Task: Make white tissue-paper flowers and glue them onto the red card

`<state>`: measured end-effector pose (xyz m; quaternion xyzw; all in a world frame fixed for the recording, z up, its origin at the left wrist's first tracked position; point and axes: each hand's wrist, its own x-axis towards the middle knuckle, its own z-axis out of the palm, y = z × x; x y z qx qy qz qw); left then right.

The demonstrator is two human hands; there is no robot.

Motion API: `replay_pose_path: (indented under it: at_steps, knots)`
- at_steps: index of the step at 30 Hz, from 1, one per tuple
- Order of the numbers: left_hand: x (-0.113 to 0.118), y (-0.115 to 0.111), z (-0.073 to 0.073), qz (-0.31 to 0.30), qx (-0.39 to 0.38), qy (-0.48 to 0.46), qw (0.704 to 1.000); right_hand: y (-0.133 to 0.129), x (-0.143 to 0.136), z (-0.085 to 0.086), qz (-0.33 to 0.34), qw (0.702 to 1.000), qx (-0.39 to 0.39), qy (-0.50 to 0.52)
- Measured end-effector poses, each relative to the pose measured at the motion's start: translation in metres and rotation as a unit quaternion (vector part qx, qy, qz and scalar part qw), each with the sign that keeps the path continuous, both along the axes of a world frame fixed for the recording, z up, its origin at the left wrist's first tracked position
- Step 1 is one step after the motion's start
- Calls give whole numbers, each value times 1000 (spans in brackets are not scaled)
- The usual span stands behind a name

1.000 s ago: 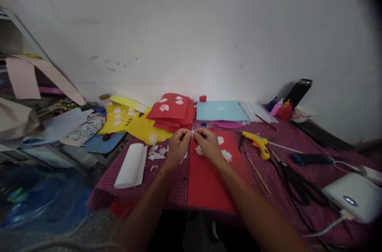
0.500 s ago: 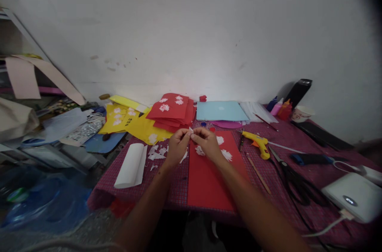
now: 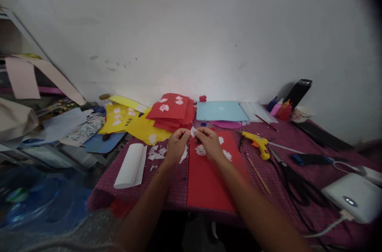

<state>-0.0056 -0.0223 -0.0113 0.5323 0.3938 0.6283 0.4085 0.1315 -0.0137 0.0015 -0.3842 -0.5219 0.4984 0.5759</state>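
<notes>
Paper flowers (image 3: 200,150) are dotting the red card (image 3: 205,184); left hand (image 3: 176,144) and right hand (image 3: 208,143) are pinching an unplaced white scrap (image 3: 193,131)

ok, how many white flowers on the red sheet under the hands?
3 visible on the red sheet: left flower, partly covered by the right hand; far flower, right of that hand; near flower, just below the far one in the picture. The hand may hide more.

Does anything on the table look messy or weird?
A bit messy: white paper scraps lie scattered on the checked tablecloth, beside the white paper roll. They look odd because they're uneven and not stacked.
</notes>
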Motion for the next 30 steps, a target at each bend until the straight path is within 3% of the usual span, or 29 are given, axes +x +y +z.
replay_pose_path:
  at_steps: [8,12,18,30]
  knots:
    - [0,1,0,5,-4,-21,1000,0,-1,1,24,996,-50,70]
    - [0,0,-1,0,-12,0,1000,-1,-1,0,-13,999,37,-22]
    - [2,-2,-1,-69,-44,-73,994,-6,-2,0,-66,974,157,-149]
    - [3,0,0,-52,-62,-79,994,-7,-1,3,-47,976,154,-147]
